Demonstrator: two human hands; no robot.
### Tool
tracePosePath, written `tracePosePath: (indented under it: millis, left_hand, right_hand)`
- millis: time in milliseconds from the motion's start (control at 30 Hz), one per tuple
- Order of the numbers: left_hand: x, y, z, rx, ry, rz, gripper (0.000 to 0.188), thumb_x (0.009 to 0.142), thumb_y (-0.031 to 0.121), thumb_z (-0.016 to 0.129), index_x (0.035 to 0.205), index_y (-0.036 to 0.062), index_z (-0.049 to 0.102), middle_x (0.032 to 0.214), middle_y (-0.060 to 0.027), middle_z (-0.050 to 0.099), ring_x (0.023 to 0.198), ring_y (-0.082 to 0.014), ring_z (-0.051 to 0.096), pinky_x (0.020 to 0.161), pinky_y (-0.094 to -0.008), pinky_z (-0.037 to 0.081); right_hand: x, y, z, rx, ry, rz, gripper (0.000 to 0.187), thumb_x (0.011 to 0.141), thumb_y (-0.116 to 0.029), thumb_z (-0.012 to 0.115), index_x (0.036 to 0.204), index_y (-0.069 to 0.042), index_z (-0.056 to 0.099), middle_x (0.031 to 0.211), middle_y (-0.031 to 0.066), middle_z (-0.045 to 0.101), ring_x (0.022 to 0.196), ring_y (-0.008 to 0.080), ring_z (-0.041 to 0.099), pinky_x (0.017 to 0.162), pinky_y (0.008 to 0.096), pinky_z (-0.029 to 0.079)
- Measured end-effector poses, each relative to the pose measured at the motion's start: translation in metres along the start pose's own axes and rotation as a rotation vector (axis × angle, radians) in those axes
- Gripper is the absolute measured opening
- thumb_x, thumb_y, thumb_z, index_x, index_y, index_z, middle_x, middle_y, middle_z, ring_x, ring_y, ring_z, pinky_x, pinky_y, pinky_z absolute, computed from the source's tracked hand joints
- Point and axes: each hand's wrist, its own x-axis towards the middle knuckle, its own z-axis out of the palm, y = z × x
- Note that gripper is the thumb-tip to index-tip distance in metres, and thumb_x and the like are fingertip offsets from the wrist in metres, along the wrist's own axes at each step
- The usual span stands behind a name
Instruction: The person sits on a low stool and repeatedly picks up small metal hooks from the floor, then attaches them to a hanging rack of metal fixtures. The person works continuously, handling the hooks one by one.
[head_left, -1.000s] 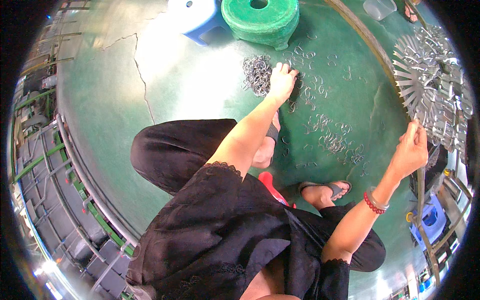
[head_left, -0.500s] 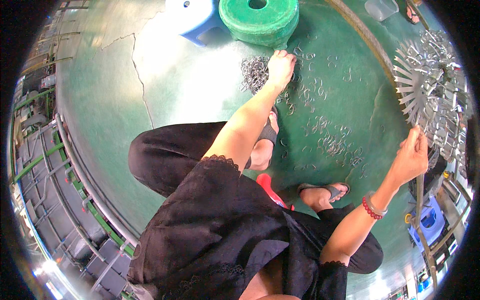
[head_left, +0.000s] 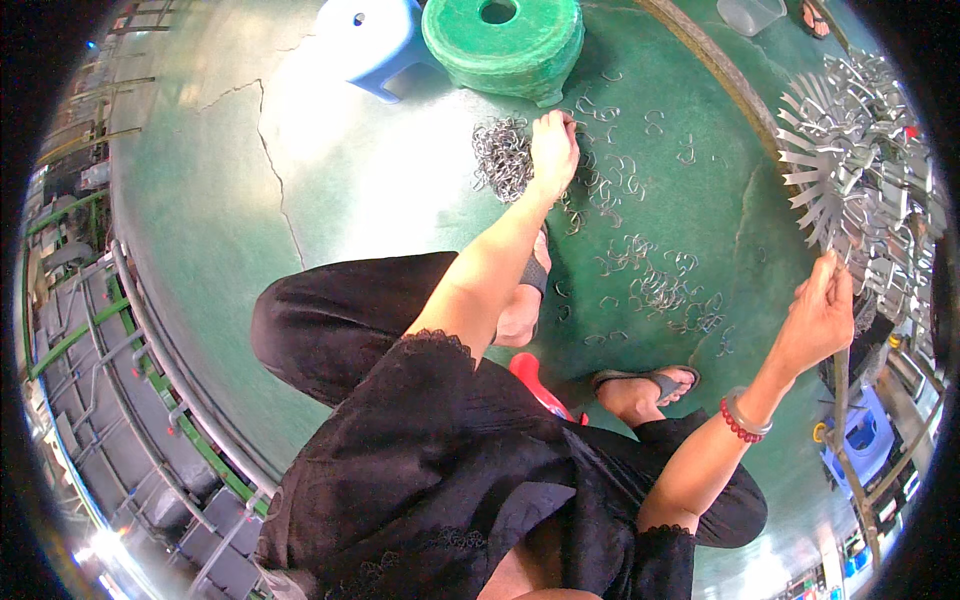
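My left hand [head_left: 554, 152] reaches down to the green floor, fingers curled together just right of a heap of small metal hooks [head_left: 502, 158]. Anything inside those fingers is hidden. Loose curved hooks [head_left: 664, 288] lie scattered to the right of that hand and nearer my feet. On the right, my right hand [head_left: 824, 310] is raised with fingertips pinched at the lower edge of a fanned row of flat silvery metal strips [head_left: 812, 165]. What the pinch holds is too small to make out.
A round green stool [head_left: 505, 50] with a central hole stands beyond the heap, beside a blue-white plastic stool [head_left: 375, 45]. A long bar [head_left: 715, 60] curves past on the right. Near my sandalled feet lies a red object [head_left: 538, 382]. A blue stool [head_left: 862, 440] stands at right.
The view has shifted a little, so the stools appear farther left. My left hand has come slightly nearer to me beside the heap. My right hand stays by the metal strips.
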Motion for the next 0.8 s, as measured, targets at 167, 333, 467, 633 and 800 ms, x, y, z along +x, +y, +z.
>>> tracePosePath:
  millis: [167, 333, 467, 633, 800]
  left_hand:
    - [-0.021, 0.051, -0.008, -0.321, -0.053, -0.368, 0.011, 0.081, 0.008, 0.057, 0.089, 0.0035, 0.062, 0.078, -0.014, 0.062, 0.073, -0.0279, 0.06, 0.069, -0.0367, 0.046]
    - [-0.049, 0.118, -0.009, -0.538, -0.206, -0.362, 0.014, 0.081, 0.011, 0.059, 0.092, 0.006, 0.066, 0.072, -0.0071, 0.064, 0.062, -0.0122, 0.059, 0.062, -0.0279, 0.048]
    - [-0.048, 0.14, -0.014, -0.662, -0.288, -0.473, 0.013, 0.081, 0.009, 0.061, 0.091, 0.0025, 0.066, 0.07, -0.0057, 0.064, 0.061, -0.0107, 0.058, 0.059, -0.0255, 0.048]
    - [-0.037, 0.174, -0.038, -1.018, -0.525, -0.661, 0.014, 0.08, 0.007, 0.065, 0.087, -0.0045, 0.063, 0.072, -0.0065, 0.064, 0.063, -0.0101, 0.059, 0.056, -0.0225, 0.049]
    - [-0.034, 0.204, -0.053, -1.214, -0.66, -0.619, 0.016, 0.08, 0.006, 0.065, 0.091, -0.0053, 0.062, 0.078, -0.01, 0.064, 0.067, -0.0142, 0.061, 0.06, -0.0257, 0.053]
  right_hand:
    - [-0.003, -0.003, 0.001, 0.072, 0.002, 0.042, 0.015, 0.084, -0.015, 0.062, 0.078, -0.001, 0.066, 0.05, -0.0038, 0.043, 0.046, 0.0028, 0.036, 0.041, 0.0216, 0.027]
    - [-0.002, -0.003, -0.003, 0.028, -0.042, -0.029, 0.017, 0.084, -0.016, 0.061, 0.077, -0.001, 0.065, 0.05, -0.004, 0.041, 0.046, 0.0034, 0.035, 0.041, 0.0224, 0.027]
    - [0.0, -0.003, -0.009, 0.01, -0.098, -0.03, 0.021, 0.085, -0.019, 0.06, 0.075, -0.001, 0.064, 0.049, -0.0036, 0.042, 0.046, 0.0035, 0.036, 0.041, 0.0226, 0.027]
    - [-0.003, -0.008, -0.018, 0.032, -0.165, 0.054, 0.023, 0.086, -0.021, 0.059, 0.076, -0.002, 0.064, 0.048, -0.0031, 0.044, 0.042, 0.0032, 0.036, 0.039, 0.0226, 0.027]
    - [-0.007, -0.014, -0.025, 0.112, -0.254, 0.1, 0.023, 0.087, -0.022, 0.058, 0.077, -0.002, 0.064, 0.048, -0.0029, 0.046, 0.041, 0.0026, 0.039, 0.037, 0.0206, 0.028]
